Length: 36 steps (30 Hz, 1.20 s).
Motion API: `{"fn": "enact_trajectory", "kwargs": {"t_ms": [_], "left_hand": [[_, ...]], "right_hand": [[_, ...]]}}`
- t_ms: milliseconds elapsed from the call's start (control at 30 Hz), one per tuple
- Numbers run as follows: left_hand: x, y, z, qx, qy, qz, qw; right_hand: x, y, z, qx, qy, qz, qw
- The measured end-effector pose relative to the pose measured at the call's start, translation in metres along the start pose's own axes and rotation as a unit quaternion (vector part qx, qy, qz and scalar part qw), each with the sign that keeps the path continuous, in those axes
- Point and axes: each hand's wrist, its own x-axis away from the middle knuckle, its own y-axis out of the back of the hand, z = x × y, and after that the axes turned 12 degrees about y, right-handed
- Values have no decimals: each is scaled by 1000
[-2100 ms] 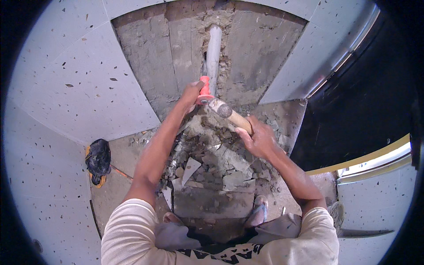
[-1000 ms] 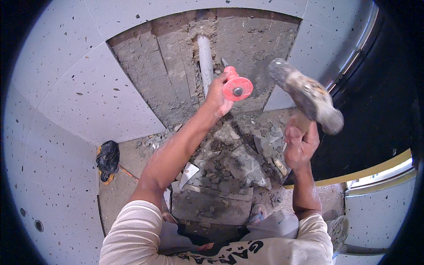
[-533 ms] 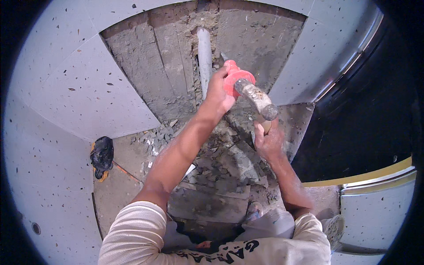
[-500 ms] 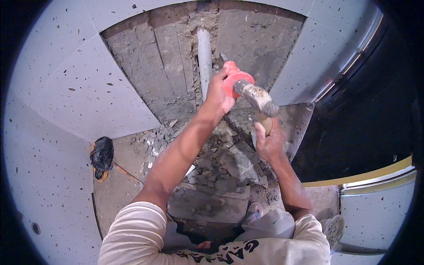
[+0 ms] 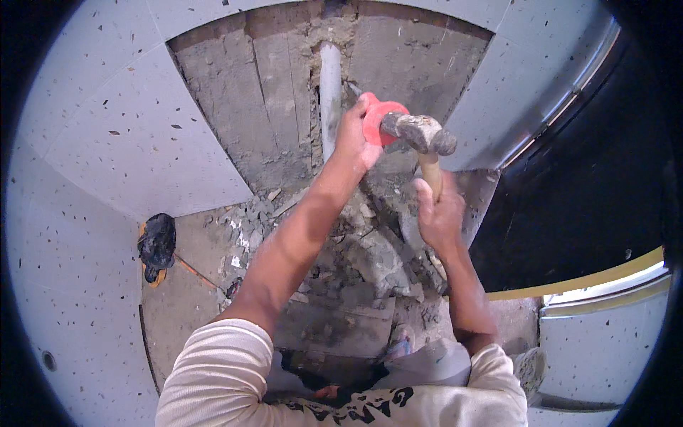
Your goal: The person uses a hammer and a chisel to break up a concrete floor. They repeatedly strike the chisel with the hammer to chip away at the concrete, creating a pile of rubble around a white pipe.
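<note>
My left hand [image 5: 356, 135] is wrapped round a chisel [image 5: 383, 121] with a red hand guard. Its metal tip shows beyond the hand, by the wall just right of a white pipe [image 5: 330, 96]. In my right hand [image 5: 442, 213] is the pale wooden handle of a hammer [image 5: 420, 133]. The grey, worn hammer head meets the chisel's butt end at the guard. Around the pipe, the bare rough wall [image 5: 405, 64] is chipped open in a vertical channel. The left fingers are partly hidden behind the guard.
Broken rubble [image 5: 341, 270] is heaped on the floor below the wall. Speckled white panels [image 5: 128, 135] flank the bare patch. A black bag [image 5: 156, 238] lies at the left near an orange cord [image 5: 196, 272]. At the right are a dark panel [image 5: 569, 199] and a round bucket [image 5: 530, 370].
The hammer has swung and turned, so its head sits squarely behind the chisel and its handle shows more. My left hand keeps hold of the chisel. The view has shifted slightly.
</note>
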Motion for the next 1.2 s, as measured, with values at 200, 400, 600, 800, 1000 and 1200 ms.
{"fn": "enact_trajectory", "kwargs": {"t_ms": [200,400,600,800,1000,1200], "left_hand": [[-22,33,-4,32,-8,51,998],[-12,43,-16,-8,15,23,1000],[-8,43,-21,13,21,32,999],[-6,36,-12,3,34,25,999],[-16,49,-22,18,1,42,999],[-32,26,-9,66,-8,53,996]], "right_hand": [[16,35,-7,-24,224,-140,964],[24,31,17,-126,241,-207,940],[23,36,32,79,256,18,963],[5,-39,-25,72,67,-31,995],[10,8,21,5,211,-103,972],[27,-26,-92,186,267,-18,945]]}}
